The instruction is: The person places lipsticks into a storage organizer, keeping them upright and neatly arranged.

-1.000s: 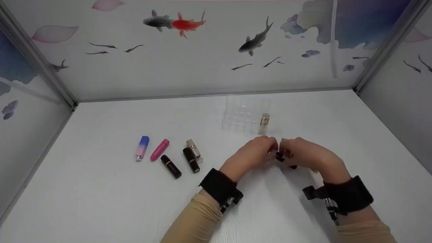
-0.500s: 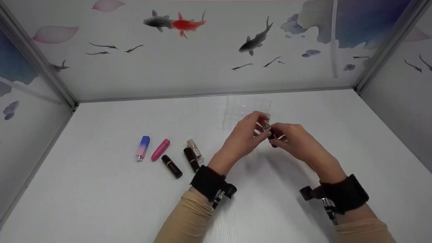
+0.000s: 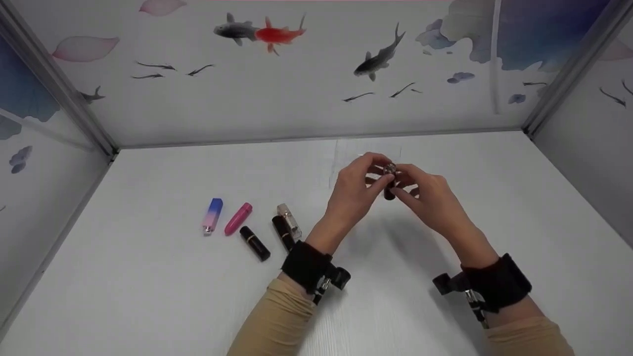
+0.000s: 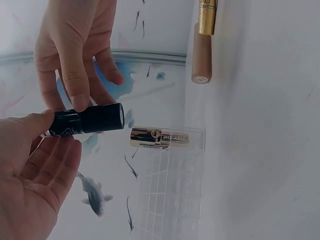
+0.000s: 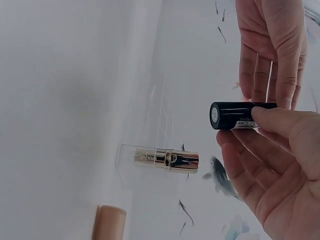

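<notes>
A black lipstick point(image 3: 389, 192) with a clear, shiny upper end stands roughly upright between both hands, above the table just in front of a clear organizer point(image 4: 172, 190). My left hand point(image 3: 353, 185) pinches its upper part between thumb and fingers. Lower down, my right hand point(image 3: 432, 200) grips it too, thumb on the near side; the right wrist view shows its round base and a white label. One gold-capped lipstick point(image 5: 182, 161) stands in the organizer's right-end slot. In the head view, the hands hide that lipstick and much of the organizer.
Left on the white table lie a blue-pink tube point(image 3: 212, 216), a pink tube point(image 3: 238, 218), two black lipsticks, one here point(image 3: 255, 243), and a clear-cased lipstick point(image 3: 289, 220). A peach tube with a gold part point(image 4: 202, 57) is right of the organizer. Printed panels surround the table.
Both hands have moved from low on the right, away from me and left, toward the organizer. The black lipstick has come up with them and turned from slanted to upright.
</notes>
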Demonstrator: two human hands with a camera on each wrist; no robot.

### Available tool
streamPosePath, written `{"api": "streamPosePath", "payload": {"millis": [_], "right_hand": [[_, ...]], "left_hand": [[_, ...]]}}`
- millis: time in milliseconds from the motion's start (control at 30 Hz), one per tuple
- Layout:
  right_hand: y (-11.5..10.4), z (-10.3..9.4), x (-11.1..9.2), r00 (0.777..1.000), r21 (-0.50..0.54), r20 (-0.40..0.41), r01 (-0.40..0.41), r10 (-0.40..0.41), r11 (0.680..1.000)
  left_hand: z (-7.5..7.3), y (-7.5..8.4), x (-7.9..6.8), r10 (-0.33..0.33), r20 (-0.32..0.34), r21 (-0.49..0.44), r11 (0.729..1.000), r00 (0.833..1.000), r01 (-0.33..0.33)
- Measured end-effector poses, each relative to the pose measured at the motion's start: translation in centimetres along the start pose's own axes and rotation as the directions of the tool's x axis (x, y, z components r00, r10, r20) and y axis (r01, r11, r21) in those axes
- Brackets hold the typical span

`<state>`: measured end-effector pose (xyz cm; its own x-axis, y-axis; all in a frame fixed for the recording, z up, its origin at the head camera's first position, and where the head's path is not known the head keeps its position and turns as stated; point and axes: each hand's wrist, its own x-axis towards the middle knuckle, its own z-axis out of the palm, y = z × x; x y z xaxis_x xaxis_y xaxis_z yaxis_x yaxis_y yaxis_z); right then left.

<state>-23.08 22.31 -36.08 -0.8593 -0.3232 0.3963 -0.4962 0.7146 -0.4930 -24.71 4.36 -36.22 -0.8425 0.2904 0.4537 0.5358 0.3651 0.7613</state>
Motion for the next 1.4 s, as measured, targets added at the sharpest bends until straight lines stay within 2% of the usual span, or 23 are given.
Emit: {"api": "streamPosePath", "payload": {"millis": [300,467,567,700,967,1200,1400], "right_hand": [[-0.6,0.5,0.7,0.998,0.029,-0.055,-0.018,0.019,0.999],[-1.2,0.3,1.3,0.993,0.073,-0.098,-0.063,0.07,0.995],[-1.7,0.3,1.8,0.987,0.095,-0.14,-0.065,0.078,0.993],[-2.3,0.5,2.2,0.978,0.066,-0.203,-0.039,0.052,0.997],[-1.6,1.5,2.5,0.938,0.003,-0.345,-0.032,0.031,0.999],[-0.6,2.1,2.6,0.901,-0.021,-0.433,-0.023,0.011,1.0],[0.1,2.8,2.7,0.893,-0.026,-0.449,-0.005,-0.008,1.0]], "left_hand": [[-0.3,-0.1,0.2,-0.015,-0.061,-0.069,0.998,0.998,0.011],[-0.2,-0.1,0.3,-0.013,-0.097,-0.102,0.995,0.995,0.004],[-0.1,-0.1,0.3,-0.017,-0.119,-0.097,0.995,0.993,0.005],[-0.1,-0.2,0.4,-0.03,-0.131,-0.076,0.997,0.991,0.02],[0.2,-0.7,0.3,0.023,-0.101,0.012,1.0,0.995,-0.022],[0.3,-1.0,0.2,-0.017,-0.012,0.062,0.998,1.0,0.018],[0.4,-1.6,0.2,-0.023,0.061,0.091,0.996,0.998,0.018]]}}
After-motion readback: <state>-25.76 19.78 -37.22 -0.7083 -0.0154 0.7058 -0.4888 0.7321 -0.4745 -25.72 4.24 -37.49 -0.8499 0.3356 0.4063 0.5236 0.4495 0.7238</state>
